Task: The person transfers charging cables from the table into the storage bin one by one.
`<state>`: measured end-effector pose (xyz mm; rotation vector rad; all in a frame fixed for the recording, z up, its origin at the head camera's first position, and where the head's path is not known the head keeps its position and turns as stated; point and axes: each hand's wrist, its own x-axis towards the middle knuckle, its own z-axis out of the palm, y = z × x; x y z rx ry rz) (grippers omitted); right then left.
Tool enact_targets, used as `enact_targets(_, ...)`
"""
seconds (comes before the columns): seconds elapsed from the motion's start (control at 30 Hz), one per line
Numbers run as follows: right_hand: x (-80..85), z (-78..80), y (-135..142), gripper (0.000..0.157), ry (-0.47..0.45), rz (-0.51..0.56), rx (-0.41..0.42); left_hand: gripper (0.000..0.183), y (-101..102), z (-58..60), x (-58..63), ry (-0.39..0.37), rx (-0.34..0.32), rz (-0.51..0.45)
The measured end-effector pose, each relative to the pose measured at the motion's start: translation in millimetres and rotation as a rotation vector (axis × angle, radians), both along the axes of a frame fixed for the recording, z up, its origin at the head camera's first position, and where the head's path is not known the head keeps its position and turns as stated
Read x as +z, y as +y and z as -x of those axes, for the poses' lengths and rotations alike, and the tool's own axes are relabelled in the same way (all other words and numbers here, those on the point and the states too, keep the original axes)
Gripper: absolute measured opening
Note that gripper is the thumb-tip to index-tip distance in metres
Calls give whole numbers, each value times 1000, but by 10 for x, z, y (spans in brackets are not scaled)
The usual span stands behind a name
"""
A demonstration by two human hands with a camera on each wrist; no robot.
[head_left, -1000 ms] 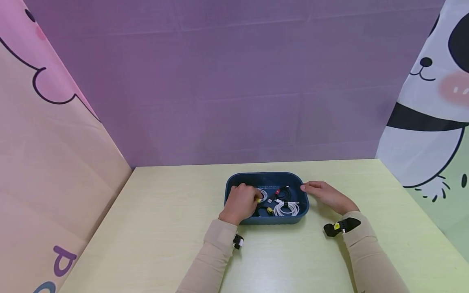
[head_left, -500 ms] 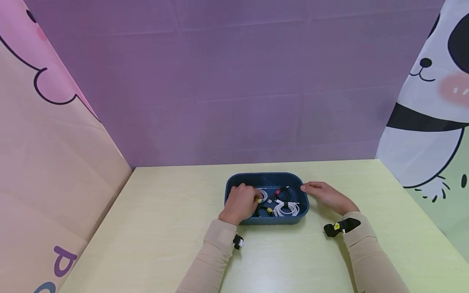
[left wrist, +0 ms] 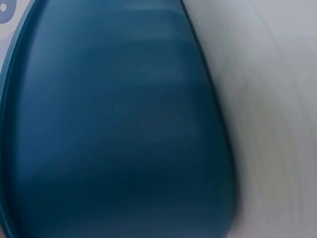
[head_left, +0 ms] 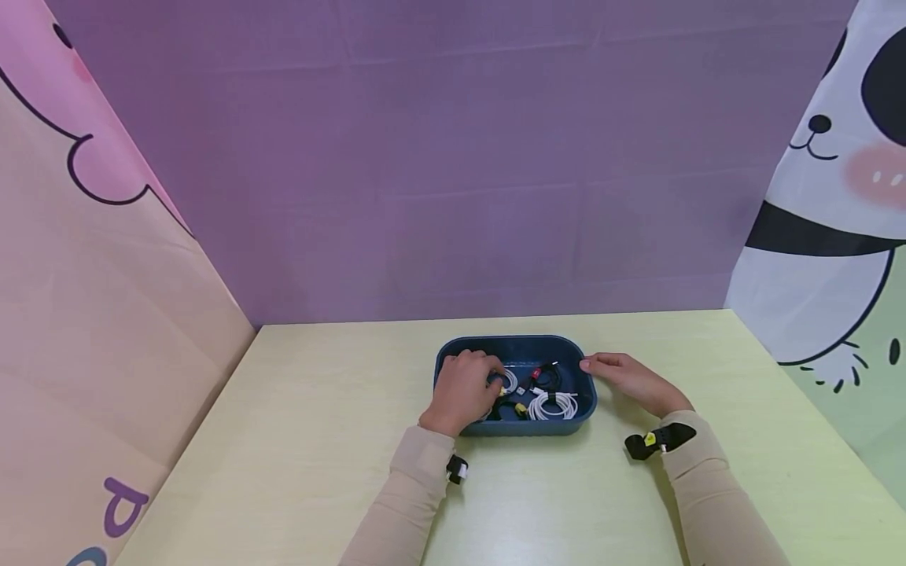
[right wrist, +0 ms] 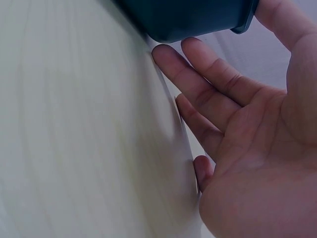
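Observation:
A dark blue plastic tub (head_left: 524, 428) stands on the table with several coiled cables inside. My left hand (head_left: 462, 391) reaches over its left side, thumb and index finger apart beside a small white cable coil (head_left: 510, 380). Nearest the front right lies a larger white cable coil (head_left: 555, 406) with a black tie. Behind it is a black cable with a red part (head_left: 546, 374), and a dark cable with a yellow end (head_left: 521, 409) sits at the front. My right hand (right wrist: 247, 119) touches the tub's right end, thumb at the rim, other fingers extended below. The left wrist view shows only the tub's outer wall.
The pale wooden table (head_left: 318, 440) spreads out around the tub. A purple backdrop (head_left: 453, 173) hangs behind it, with cartoon-printed panels on the left and right sides. Dark wrist cameras are strapped to both sleeves.
My left hand has lifted slightly and shifted a little left, its thumb and index finger parting beside the small white coil. The right hand keeps its place at the tub.

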<state>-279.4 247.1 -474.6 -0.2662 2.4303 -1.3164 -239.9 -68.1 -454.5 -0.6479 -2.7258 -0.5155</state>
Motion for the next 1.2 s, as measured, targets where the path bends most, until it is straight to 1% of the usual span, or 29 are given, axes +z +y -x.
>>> enact_targets(0.1,-2,-1,0,70,4,-2,0,14,-26,12,22,44,9,-26)
enact_targets(0.23,-19,10,5,68,10,1,1,11,-88,46,46,115,44,-59)
enact_targets(0.33,-43,28,17,68,10,-1,2,10,-160,76,64,154,75,-107)
enact_targets(0.4,-55,34,24,69,7,-2,-3,10,-216,88,81,164,96,-149)
enact_targets(0.57,-60,36,26,68,9,2,-6,11,-376,116,111,165,155,-220)
enact_targets(0.67,-60,40,24,66,10,10,-9,11,-466,137,121,167,192,-239)
enact_targets(0.8,-65,39,35,64,17,13,-10,12,-568,167,124,135,230,-256)
enact_targets(1.07,-64,42,26,65,20,16,3,16,-712,197,117,50,253,-254)
enact_targets(1.2,-68,45,22,63,20,27,0,16,-736,194,123,30,265,-251)
